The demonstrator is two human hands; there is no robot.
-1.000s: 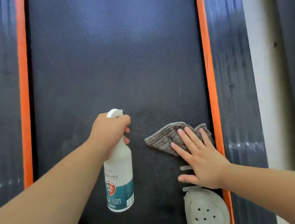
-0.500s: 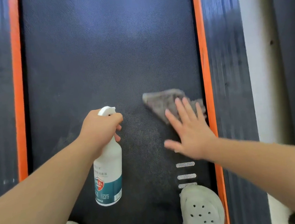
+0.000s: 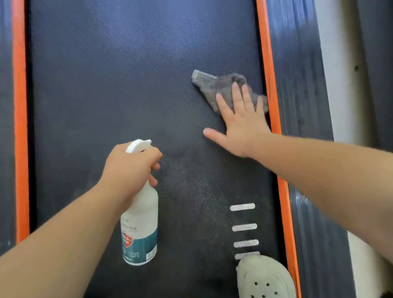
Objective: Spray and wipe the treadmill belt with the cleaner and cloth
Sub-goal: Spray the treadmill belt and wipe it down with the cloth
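The dark textured treadmill belt (image 3: 122,83) runs away from me between two orange strips. My right hand (image 3: 239,124) lies flat with straight, spread fingers, pressing a crumpled grey cloth (image 3: 220,85) onto the belt close to the right orange strip. My left hand (image 3: 131,168) grips the neck of a white spray bottle (image 3: 141,231) with a teal label, held upright above the belt's lower middle, nozzle pointing right. A duller, damp-looking patch shows on the belt between the bottle and my right hand.
Orange strips (image 3: 276,139) edge the belt on both sides, with dark ribbed side rails (image 3: 301,88) outside them. My feet in pale perforated clogs (image 3: 265,288) stand on the belt's near end. White dash marks (image 3: 244,226) sit just ahead of the right clog.
My right hand has slid the cloth farther up the belt along the right edge. The left hand and the bottle have stayed about where they were.
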